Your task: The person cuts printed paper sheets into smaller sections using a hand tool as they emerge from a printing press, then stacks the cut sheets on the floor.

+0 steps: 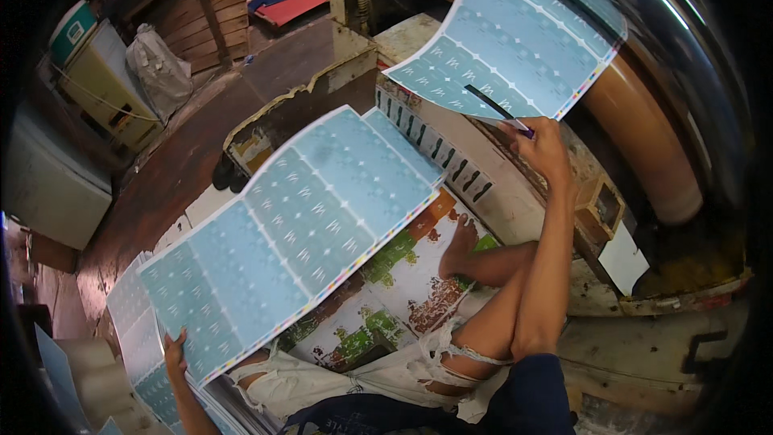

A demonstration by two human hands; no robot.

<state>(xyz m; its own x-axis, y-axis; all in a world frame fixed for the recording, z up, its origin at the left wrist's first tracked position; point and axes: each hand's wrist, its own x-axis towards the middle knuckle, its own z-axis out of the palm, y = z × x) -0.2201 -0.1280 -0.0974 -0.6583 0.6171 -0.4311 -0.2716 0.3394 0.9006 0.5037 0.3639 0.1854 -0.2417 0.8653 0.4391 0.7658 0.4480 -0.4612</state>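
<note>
My left hand (174, 352) is closed on the near left edge of a long blue-green printed sheet (278, 221). That sheet slopes up and away from me, with more printed sheets (133, 330) under its left end. Up on the right, my right hand (546, 151) grips a thin dark blade-like stick (488, 101) with a purplish handle end. The stick lies across the lower edge of a second printed sheet (523, 32), which curves down from the machine's rollers. Whether my right fingers also touch this sheet, I cannot tell.
A large brown roller (648, 141) and a shiny metal cylinder (692, 40) stand at the right. Below them are a small wooden box (600, 203) and a white card (623, 260). My bare foot (460, 248) rests on paint-patterned sheets. A pale sack (158, 62) sits far left.
</note>
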